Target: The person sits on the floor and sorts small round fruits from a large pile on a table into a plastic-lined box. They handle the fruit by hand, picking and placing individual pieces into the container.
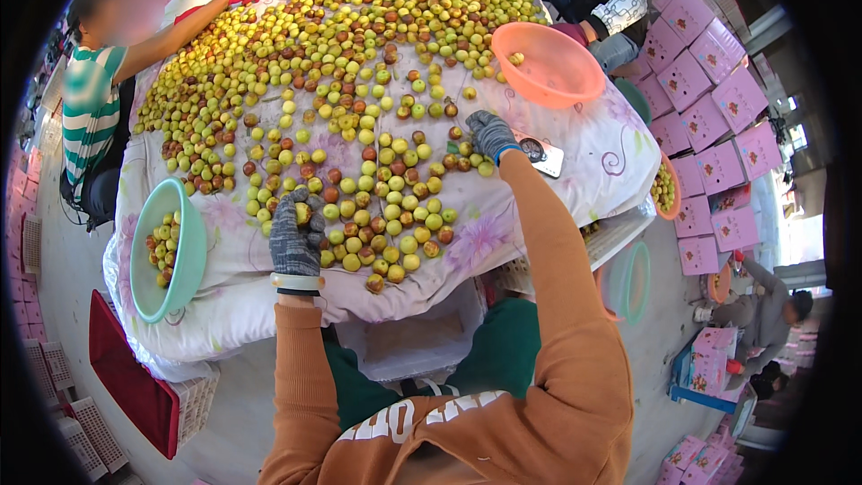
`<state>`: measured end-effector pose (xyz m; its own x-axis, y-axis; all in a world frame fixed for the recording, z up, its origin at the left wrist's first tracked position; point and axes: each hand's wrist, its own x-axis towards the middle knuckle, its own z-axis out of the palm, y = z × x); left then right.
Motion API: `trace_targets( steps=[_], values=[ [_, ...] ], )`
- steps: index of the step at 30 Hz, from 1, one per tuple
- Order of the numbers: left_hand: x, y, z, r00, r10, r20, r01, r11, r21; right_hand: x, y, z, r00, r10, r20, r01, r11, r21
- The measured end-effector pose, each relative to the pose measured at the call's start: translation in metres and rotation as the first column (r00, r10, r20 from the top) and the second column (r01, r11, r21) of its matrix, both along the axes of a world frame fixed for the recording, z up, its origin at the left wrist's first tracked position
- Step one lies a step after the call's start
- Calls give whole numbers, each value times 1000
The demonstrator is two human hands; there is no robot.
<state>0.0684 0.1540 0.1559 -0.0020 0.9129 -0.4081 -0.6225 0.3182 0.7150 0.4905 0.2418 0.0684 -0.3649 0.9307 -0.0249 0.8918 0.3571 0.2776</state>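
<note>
My left hand [296,229], in a grey knitted glove, has a yellow-green jujube [304,213] between its fingers and thumb. It is at the near edge of a wide spread of green, yellow and brown jujubes [397,202]. My right hand [495,136], gloved the same way, reaches forward with its back up and fingers curled down beside several jujubes [465,149]. Its fingertips are partly hidden, so whether it holds one cannot be told. Just right of that hand, a smartphone [541,153] with a round ring on its back lies on the floral cloth [592,162].
An orange basin [549,91] holding a little fruit is at the far right; a mint-green basin [200,263] with jujubes stands at left. Co-workers [94,108] sit around the table. Below the front edge is a crate [417,343]. Pink cartons [700,108] are stacked at right.
</note>
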Motion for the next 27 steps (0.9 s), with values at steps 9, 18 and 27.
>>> trace_targets(
  steps=[9,18,27],
  values=[
    [-4,0,-3,999,-30,10,30,999,17,-22,-37,47,553,-574,-603,277,810,-517],
    [-8,3,-8,998,-55,35,55,998,24,-1,-20,18,500,-544,-674,417,833,-363],
    [-3,5,-14,1000,-5,-13,5,1000,4,16,-22,13,-409,-595,-691,165,697,-698]
  ],
)
